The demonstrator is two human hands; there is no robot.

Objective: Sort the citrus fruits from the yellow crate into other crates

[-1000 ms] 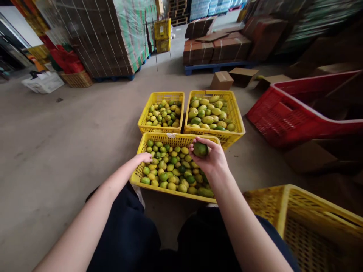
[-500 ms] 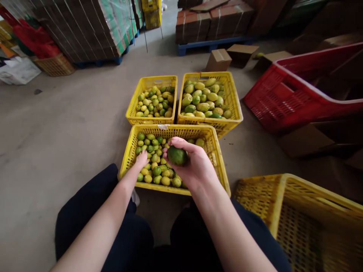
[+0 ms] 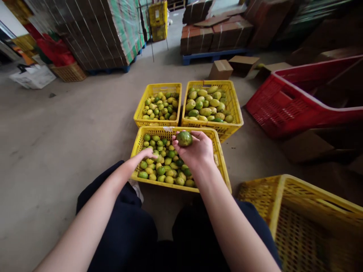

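A dark green lemon (image 3: 184, 138) with paler spots rests in the curled fingers of my right hand (image 3: 200, 151), palm up over the front yellow crate (image 3: 181, 187). That crate is filled with green and yellow lemons (image 3: 169, 180). On its left side, my left hand (image 3: 147, 153) reaches down among the fruit, fingers partly extended and touching the top layer. Its fingertips are partly hidden, and no fruit shows lifted in it.
Behind stand two more yellow crates, the left one (image 3: 138, 121) with small lemons and the right one (image 3: 239, 121) with larger fruit. A yellow crate (image 3: 279, 204) stands at right front, a red crate (image 3: 272, 105) beyond it. Cardboard boxes (image 3: 221, 70) and loaded pallets (image 3: 210, 57) lie behind.
My right hand has opened its grip somewhat and turned the lemon, showing its spotted side. My left hand has shifted slightly over the fruit. The view has tilted up a little.
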